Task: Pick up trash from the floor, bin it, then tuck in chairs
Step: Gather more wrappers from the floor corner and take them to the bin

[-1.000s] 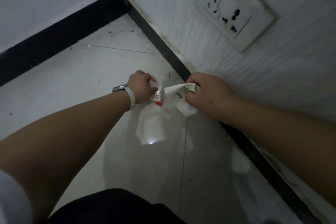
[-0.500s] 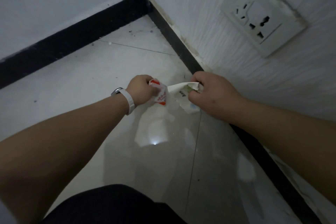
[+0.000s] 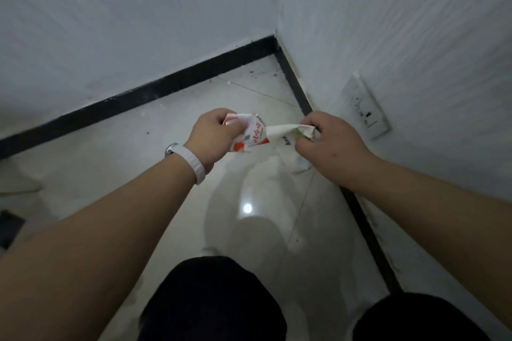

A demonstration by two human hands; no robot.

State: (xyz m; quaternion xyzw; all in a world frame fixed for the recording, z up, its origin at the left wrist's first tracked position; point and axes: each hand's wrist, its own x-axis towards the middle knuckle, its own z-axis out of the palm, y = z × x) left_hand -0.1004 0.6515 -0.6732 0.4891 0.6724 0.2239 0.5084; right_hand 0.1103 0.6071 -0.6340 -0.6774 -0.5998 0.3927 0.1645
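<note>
My left hand [image 3: 214, 137], with a white band on its wrist, is closed on a crumpled white wrapper with red print [image 3: 253, 134]. My right hand [image 3: 331, 144] is closed on a crumpled white paper with a green patch [image 3: 288, 131]. Both pieces of trash are held up off the pale tiled floor [image 3: 138, 152], side by side and touching between my hands. No bin and no chair are in view.
I stand in a room corner with white walls and a black skirting board [image 3: 155, 88]. A wall socket [image 3: 365, 108] sits low on the right wall. My dark-clothed knees [image 3: 213, 299] fill the bottom. A dark object [image 3: 9, 227] lies at the left edge.
Both hands have lifted away from the floor with the trash in them. The view has pulled back and up, so the socket now looks smaller and my knees show.
</note>
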